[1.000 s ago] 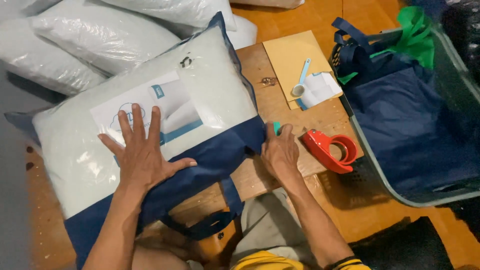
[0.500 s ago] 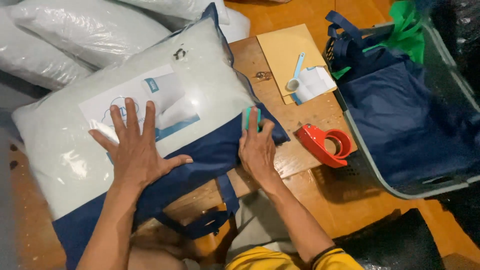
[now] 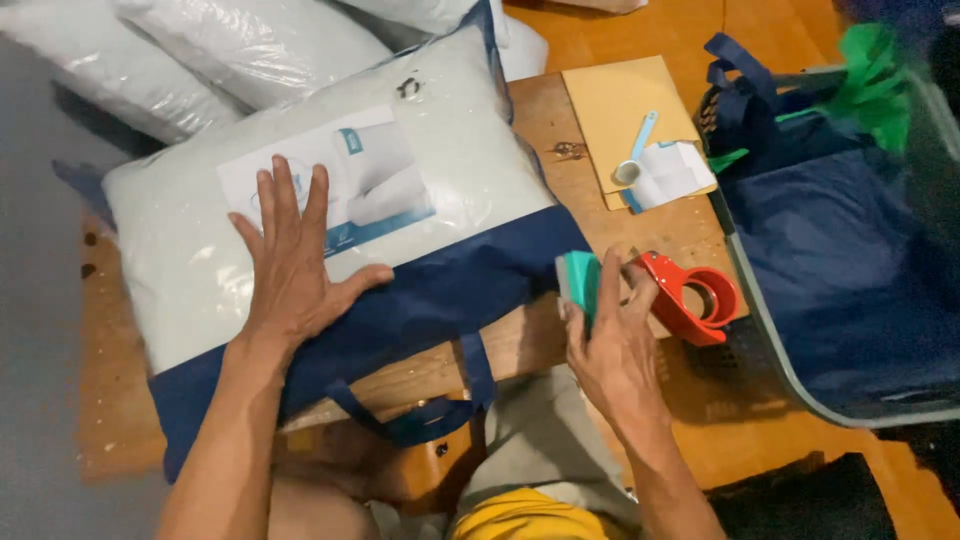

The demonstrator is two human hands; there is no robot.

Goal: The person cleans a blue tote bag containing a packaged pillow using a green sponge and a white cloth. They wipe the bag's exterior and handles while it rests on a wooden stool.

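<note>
Warm, even indoor light falls from above, leaving the wooden table [image 3: 600,215] orange and shadows soft beneath the left hand [image 3: 295,265]. Glare glints off the plastic-wrapped pillows [image 3: 250,45] by the table's far edge. The right hand [image 3: 612,345] and the green cloth [image 3: 875,75] beyond the table's right edge are motion-blurred.

Lying on the wooden table [image 3: 540,340]: one plastic-wrapped white pillow in a navy fabric bag [image 3: 330,215], one red tape dispenser [image 3: 695,295], one tan envelope [image 3: 620,110], one pale blue plastic scoop [image 3: 635,155], one small teal block [image 3: 580,280]. Piling up behind: at least three more plastic-wrapped white pillows [image 3: 250,45]. Working here: two bare hands, left [image 3: 295,265] and right [image 3: 615,345].
</note>
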